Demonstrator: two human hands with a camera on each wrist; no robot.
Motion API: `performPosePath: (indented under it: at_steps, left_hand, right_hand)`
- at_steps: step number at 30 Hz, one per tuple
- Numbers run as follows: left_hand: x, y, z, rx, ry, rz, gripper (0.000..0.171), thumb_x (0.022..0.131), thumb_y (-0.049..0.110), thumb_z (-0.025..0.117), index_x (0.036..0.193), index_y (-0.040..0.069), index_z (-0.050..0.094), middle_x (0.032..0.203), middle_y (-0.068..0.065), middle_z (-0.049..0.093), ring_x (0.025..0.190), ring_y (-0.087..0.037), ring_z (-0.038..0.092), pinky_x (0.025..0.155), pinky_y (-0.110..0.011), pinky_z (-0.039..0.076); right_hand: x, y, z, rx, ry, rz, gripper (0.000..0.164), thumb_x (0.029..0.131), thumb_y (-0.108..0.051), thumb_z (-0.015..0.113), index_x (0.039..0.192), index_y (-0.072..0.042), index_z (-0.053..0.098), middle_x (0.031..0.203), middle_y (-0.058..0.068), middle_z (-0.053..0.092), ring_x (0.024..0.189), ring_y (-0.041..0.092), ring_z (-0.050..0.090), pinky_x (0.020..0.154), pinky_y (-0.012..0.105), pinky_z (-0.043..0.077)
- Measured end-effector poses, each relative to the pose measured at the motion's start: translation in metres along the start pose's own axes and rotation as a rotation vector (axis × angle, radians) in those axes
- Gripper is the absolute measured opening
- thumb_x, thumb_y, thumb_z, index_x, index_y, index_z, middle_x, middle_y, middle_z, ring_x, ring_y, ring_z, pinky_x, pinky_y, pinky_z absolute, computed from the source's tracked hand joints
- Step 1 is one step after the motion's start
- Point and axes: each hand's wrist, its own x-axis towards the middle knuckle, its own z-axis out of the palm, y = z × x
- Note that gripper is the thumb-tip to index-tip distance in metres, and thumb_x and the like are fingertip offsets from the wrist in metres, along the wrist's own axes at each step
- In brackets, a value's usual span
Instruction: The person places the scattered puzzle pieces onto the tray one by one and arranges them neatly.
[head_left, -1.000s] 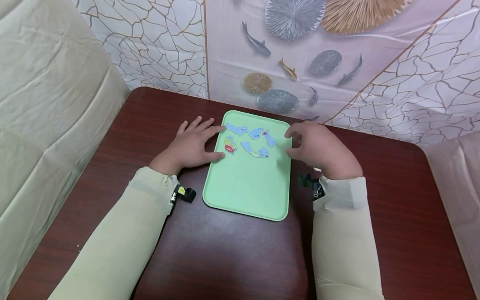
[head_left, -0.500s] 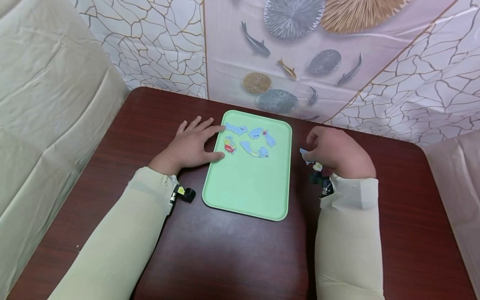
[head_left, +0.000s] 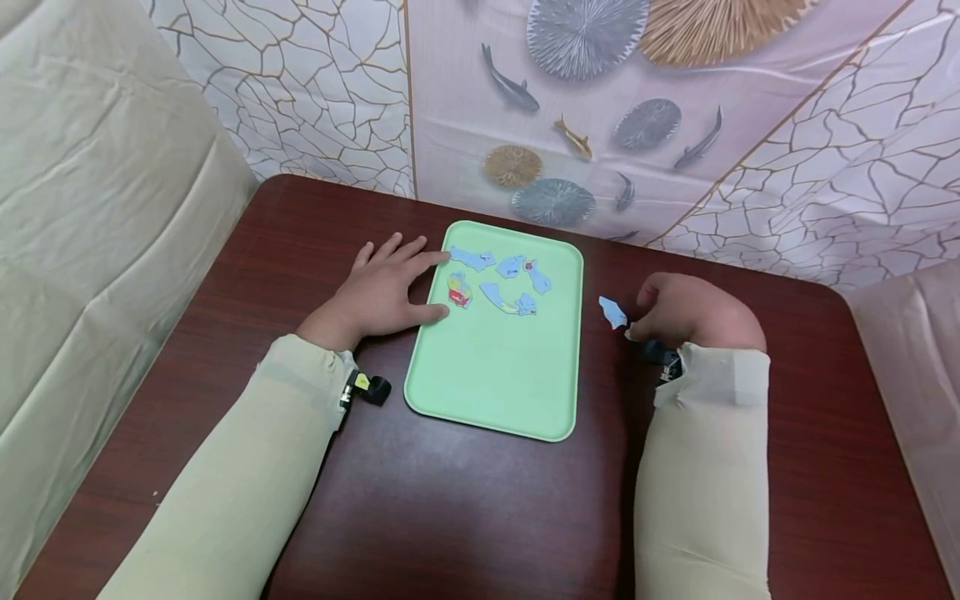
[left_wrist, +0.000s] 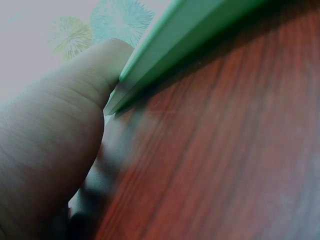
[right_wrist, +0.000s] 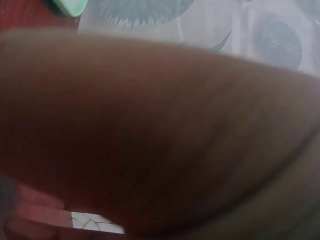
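Note:
A light green tray [head_left: 498, 375] lies on the table with several blue puzzle pieces [head_left: 471, 258] and a red-and-yellow piece [head_left: 459, 292] on its far half. My left hand [head_left: 378, 292] rests at the tray's left edge, fingers spread. Its thumb [left_wrist: 85, 80] is against the rim in the left wrist view. On the table right of the tray lies a blue piece [head_left: 612, 312]. My right hand [head_left: 697, 312] is bent down beside it, thumb and index finger apart. A small pale piece [head_left: 628, 334] shows at the thumb tip, mostly covered; the other fingertips are hidden.
The dark red-brown table [head_left: 487, 517] extends around the tray. Behind it hangs a patterned cloth [head_left: 450, 125] with printed fish and discs. A pale cloth [head_left: 97, 208] drapes on the left. Small cameras sit at both wrists.
My right hand has moved from the tray's right edge rightward over the table, uncovering the blue piece there. My left hand and the pieces on the tray have stayed put.

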Motion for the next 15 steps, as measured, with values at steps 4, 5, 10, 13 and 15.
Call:
performPosePath:
  at_steps: [4, 5, 10, 13, 15]
  left_hand:
    - [0.0, -0.001, 0.0, -0.001, 0.001, -0.002, 0.088, 0.099, 0.069, 0.073, 0.176, 0.043, 0.037, 0.19, -0.005, 0.02, 0.178, -0.039, 0.004, 0.139, -0.071, 0.001]
    - [-0.001, 0.0, 0.0, -0.001, 0.002, -0.002, 0.088, 0.099, 0.069, 0.074, 0.176, 0.043, 0.037, 0.19, -0.005, 0.02, 0.178, -0.039, 0.003, 0.139, -0.071, 0.001]
    - [-0.001, 0.0, 0.0, 0.001, 0.003, 0.0, 0.088, 0.099, 0.069, 0.073, 0.176, 0.043, 0.037, 0.19, -0.005, 0.02, 0.178, -0.039, 0.004, 0.139, -0.071, 0.001]
    - [0.0, 0.0, 0.0, -0.001, 0.004, 0.004, 0.088, 0.1, 0.07, 0.073, 0.176, 0.043, 0.037, 0.19, -0.006, 0.021, 0.178, -0.039, 0.004, 0.139, -0.071, 0.001]
    - [0.0, 0.0, 0.0, -0.001, 0.004, 0.005, 0.088, 0.1, 0.07, 0.073, 0.176, 0.043, 0.038, 0.19, -0.006, 0.021, 0.178, -0.04, 0.004, 0.139, -0.072, 0.001]
  right_hand:
    - [0.007, 0.004, 0.003, -0.005, -0.012, -0.019, 0.046, 0.091, -0.031, 0.088, 0.127, -0.013, 0.067, 0.11, 0.009, 0.076, 0.109, 0.034, 0.067, 0.082, 0.046, 0.053]
    - [0.008, 0.004, 0.004, -0.001, -0.021, -0.021, 0.045, 0.091, -0.03, 0.088, 0.126, -0.013, 0.067, 0.11, 0.009, 0.076, 0.109, 0.034, 0.067, 0.081, 0.045, 0.054]
    - [0.013, 0.003, 0.008, 0.016, -0.048, -0.027, 0.035, 0.09, -0.023, 0.086, 0.118, -0.013, 0.067, 0.104, 0.007, 0.074, 0.104, 0.032, 0.067, 0.075, 0.039, 0.053]
    - [0.015, 0.002, 0.01, 0.016, -0.053, -0.042, 0.028, 0.09, -0.018, 0.085, 0.111, -0.011, 0.068, 0.097, 0.006, 0.072, 0.098, 0.03, 0.067, 0.073, 0.038, 0.052]
    - [0.017, 0.001, 0.011, 0.016, -0.06, -0.047, 0.021, 0.09, -0.015, 0.083, 0.105, -0.01, 0.069, 0.09, 0.006, 0.07, 0.091, 0.029, 0.066, 0.071, 0.038, 0.052]
